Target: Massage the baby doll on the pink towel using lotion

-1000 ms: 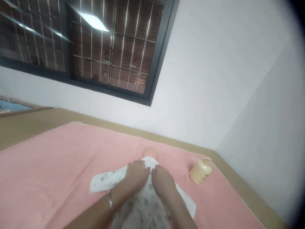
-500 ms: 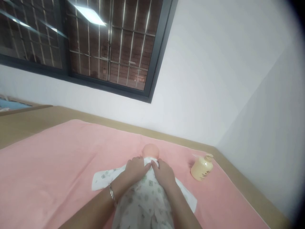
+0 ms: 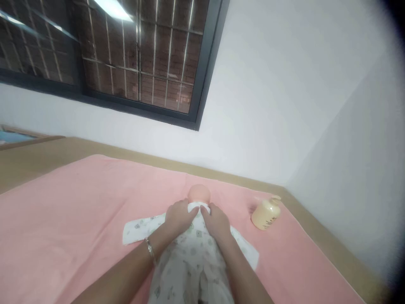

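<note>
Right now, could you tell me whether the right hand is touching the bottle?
Apart. The head view shows bare pink towel between the right hand and the bottle; the hand rests on the doll's clothes.

Doll (image 3: 199,195) lies on pink blanket (image 3: 79,211), clad in white printed garment (image 3: 190,257). Left hand (image 3: 179,216) and right hand (image 3: 217,223) rest side by side on the garment at its neckline. Whether the fingers pinch cloth cannot be told. Yellow bottle (image 3: 265,213) lies near, to the right, apart from both hands.

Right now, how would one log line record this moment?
left hand: on garment at neck of doll | right hand: same | bottle: apart, on pink towel
</note>
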Demonstrator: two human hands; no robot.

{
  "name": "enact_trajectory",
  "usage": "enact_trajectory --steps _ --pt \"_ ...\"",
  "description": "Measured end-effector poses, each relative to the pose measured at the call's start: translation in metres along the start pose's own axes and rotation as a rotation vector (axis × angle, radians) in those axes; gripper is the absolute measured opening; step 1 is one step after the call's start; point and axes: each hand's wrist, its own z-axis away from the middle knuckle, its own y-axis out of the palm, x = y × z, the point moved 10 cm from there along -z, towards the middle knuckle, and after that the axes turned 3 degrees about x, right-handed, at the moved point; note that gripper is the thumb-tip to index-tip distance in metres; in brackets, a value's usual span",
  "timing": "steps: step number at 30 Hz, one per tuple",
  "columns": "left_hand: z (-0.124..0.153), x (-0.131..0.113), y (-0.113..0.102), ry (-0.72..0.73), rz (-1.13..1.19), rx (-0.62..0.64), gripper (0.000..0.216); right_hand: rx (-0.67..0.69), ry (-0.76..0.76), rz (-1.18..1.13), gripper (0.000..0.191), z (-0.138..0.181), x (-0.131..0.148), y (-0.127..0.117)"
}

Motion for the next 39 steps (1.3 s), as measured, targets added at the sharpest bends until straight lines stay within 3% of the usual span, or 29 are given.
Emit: enact_trajectory --steps 39 --pt "-0.0022 -0.0004 0.0015 0.001 0.034 0.040 0.044 -0.028 0.018 -0.040 0.046 -0.0050 -0.0067 0.0011"
